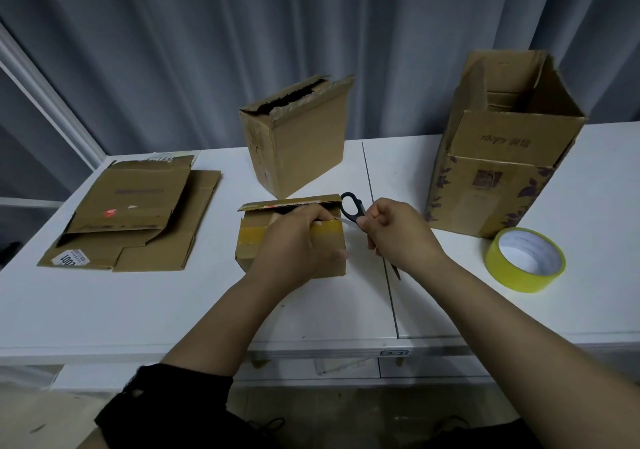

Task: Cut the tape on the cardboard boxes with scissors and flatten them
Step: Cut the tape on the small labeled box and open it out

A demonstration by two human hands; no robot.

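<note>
scissors point(351, 206) blades were mostly hidden under right hand point(398, 237) | small box point(247, 258) front was partly covered by left hand point(294, 244) | label point(71, 258) text was unreadable

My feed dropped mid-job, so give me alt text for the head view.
The left hand grips a small taped box on the white table while the right hand holds black scissors beside it. Behind stand a medium open box and a taller printed box; flattened cardboard lies at left, a yellow tape roll at right.
</note>
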